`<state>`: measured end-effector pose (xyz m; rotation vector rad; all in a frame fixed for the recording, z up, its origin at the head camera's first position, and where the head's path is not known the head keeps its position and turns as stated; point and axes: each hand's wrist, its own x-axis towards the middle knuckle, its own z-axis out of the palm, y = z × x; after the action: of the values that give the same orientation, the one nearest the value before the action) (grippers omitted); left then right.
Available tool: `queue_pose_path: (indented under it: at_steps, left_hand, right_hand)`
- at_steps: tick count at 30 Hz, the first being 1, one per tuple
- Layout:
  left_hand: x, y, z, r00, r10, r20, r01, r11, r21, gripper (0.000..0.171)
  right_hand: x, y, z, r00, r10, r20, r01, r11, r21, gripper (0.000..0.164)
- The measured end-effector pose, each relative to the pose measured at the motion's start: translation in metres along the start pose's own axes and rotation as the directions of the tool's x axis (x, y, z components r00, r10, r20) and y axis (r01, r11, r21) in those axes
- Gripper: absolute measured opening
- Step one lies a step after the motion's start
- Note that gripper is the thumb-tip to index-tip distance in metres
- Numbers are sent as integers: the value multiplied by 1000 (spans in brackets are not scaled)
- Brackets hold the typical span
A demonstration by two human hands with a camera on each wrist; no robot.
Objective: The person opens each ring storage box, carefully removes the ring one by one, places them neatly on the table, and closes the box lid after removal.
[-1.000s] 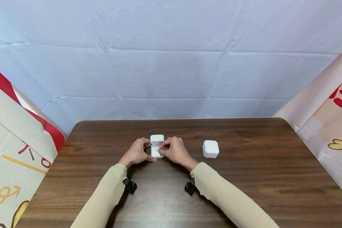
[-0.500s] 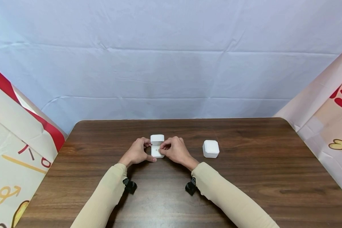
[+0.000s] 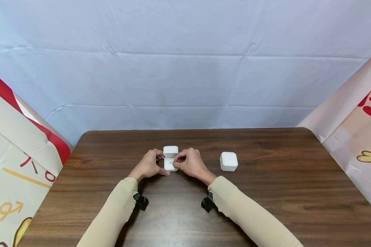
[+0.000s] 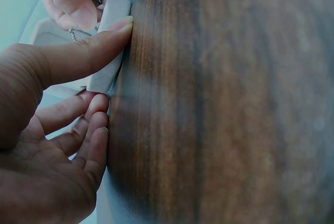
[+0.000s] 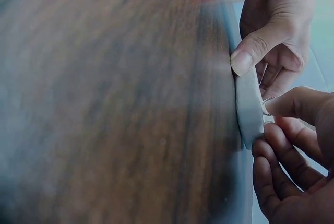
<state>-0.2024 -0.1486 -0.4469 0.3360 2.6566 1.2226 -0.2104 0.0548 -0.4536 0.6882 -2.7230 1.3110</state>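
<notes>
An open white ring box (image 3: 170, 151) stands on the table left of centre in the head view, its lid raised at the back. My left hand (image 3: 149, 164) grips the base from the left, thumb across the front wall (image 4: 108, 70) and fingers along the side. From the right, my right hand (image 3: 190, 163) pinches a thin silver ring with a beaded or stone-set band (image 5: 267, 106) between thumb and forefinger, right at the box's cushion. The ring's lower part is hidden. The other right fingers lie curled by the box's right side.
A second white box (image 3: 228, 161), lid down, stands right of the right hand. The brown wooden table (image 3: 281, 178) ends at a back edge near a white cloth backdrop (image 3: 185, 79). Printed cloths hang at both sides.
</notes>
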Motion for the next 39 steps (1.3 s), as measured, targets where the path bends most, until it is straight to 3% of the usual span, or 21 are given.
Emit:
queue_pose_path:
  at_steps: [25,39]
  left_hand:
    - [0,-1,-1,1000,-5,-7,5,1000,1,57]
    - [0,-1,0,1000,-6,-4,6,1000,7,57]
  right_hand:
    - [-11,-2,-17,999,36,39,-39,996,78,12]
    - [-31,-4,-27,986,8,164,-18,998,60,12]
